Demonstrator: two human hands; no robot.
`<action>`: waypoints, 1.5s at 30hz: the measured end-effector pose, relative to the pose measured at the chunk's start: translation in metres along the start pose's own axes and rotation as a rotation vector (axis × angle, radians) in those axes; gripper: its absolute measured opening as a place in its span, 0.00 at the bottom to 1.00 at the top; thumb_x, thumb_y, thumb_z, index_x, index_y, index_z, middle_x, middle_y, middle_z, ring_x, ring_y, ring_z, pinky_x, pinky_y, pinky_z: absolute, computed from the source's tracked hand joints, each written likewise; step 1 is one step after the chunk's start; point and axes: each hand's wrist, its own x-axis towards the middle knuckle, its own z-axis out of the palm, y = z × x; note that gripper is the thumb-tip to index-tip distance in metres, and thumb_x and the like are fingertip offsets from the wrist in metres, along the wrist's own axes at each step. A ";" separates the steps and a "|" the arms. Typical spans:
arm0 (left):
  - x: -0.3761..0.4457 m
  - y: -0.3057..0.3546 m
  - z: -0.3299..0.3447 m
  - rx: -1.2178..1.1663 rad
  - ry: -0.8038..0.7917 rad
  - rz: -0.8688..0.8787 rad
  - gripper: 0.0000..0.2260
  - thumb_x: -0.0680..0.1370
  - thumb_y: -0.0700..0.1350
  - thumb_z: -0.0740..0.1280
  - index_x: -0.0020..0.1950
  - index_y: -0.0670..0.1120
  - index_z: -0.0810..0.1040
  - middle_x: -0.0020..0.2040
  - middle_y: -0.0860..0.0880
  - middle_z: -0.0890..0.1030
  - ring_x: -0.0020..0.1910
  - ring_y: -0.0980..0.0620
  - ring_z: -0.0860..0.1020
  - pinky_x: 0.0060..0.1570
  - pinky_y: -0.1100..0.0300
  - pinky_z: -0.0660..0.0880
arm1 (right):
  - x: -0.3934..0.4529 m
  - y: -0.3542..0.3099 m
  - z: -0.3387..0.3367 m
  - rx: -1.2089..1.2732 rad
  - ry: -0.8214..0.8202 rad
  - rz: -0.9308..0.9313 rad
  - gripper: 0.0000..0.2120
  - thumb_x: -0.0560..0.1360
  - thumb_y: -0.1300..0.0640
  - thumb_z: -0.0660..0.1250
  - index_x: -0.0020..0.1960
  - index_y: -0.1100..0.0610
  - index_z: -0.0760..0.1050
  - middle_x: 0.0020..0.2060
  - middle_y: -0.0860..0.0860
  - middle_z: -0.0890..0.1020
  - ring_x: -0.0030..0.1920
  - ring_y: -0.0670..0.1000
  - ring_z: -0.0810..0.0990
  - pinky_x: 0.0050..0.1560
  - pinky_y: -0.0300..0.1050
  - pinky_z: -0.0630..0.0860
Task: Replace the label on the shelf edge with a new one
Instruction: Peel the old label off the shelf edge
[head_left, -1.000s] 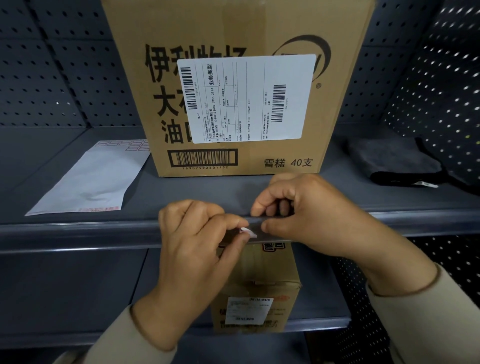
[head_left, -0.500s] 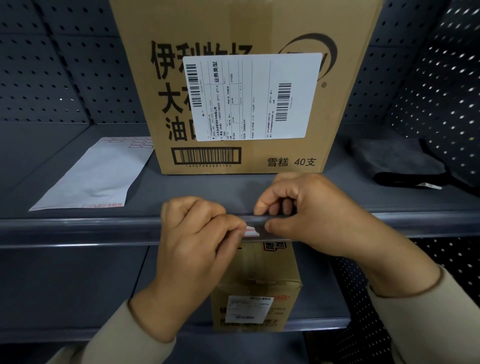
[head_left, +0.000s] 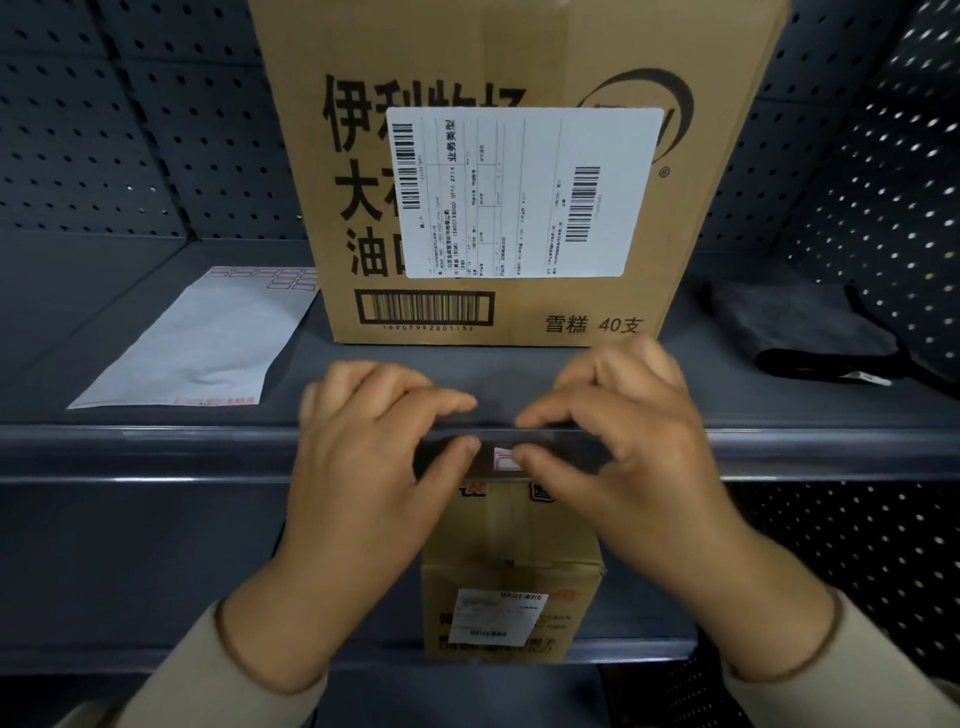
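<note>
**Both hands at the shelf edge, label between the thumbs**

The label sits on the front face of the shelf edge, inside a dark strip holder that runs along that edge. Only a small pale portion with reddish print is exposed; the remainder is covered by the hands or blurred.

The left hand reaches up from below. Its fingers curl over the top lip of the edge and its thumb presses the front of the holder just left of the label. The right hand mirrors this: fingers curled over the lip, thumb on the holder touching the right side of the label. The exposed label lies directly between the two thumb tips. Both hands pinch the holder; motion blur hides finer finger detail.

On the shelf surface behind the hands stands a large cardboard box bearing a white shipping sticker. A white envelope lies flat to its left, and a dark folded cloth lies to its right. A smaller carton stands on the lower shelf, directly beneath the hands.
</note>
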 end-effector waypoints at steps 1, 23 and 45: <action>0.001 0.000 0.000 -0.007 -0.024 -0.016 0.11 0.71 0.53 0.68 0.51 0.51 0.82 0.45 0.53 0.79 0.50 0.51 0.71 0.49 0.57 0.62 | -0.004 -0.001 0.006 -0.027 0.037 -0.020 0.06 0.68 0.53 0.76 0.44 0.53 0.83 0.39 0.48 0.78 0.45 0.50 0.71 0.45 0.48 0.67; 0.001 0.002 -0.003 -0.050 -0.072 -0.057 0.10 0.72 0.54 0.67 0.49 0.53 0.82 0.41 0.59 0.74 0.45 0.56 0.69 0.47 0.61 0.58 | -0.013 -0.001 -0.015 0.312 0.328 0.364 0.05 0.73 0.61 0.72 0.44 0.52 0.82 0.36 0.50 0.82 0.39 0.48 0.78 0.44 0.38 0.74; 0.000 0.007 0.001 -0.069 -0.019 -0.093 0.09 0.69 0.53 0.72 0.46 0.52 0.82 0.40 0.56 0.76 0.44 0.53 0.71 0.48 0.58 0.61 | -0.028 -0.057 0.052 0.673 0.414 0.885 0.04 0.69 0.59 0.75 0.35 0.55 0.83 0.29 0.51 0.85 0.29 0.46 0.81 0.33 0.39 0.78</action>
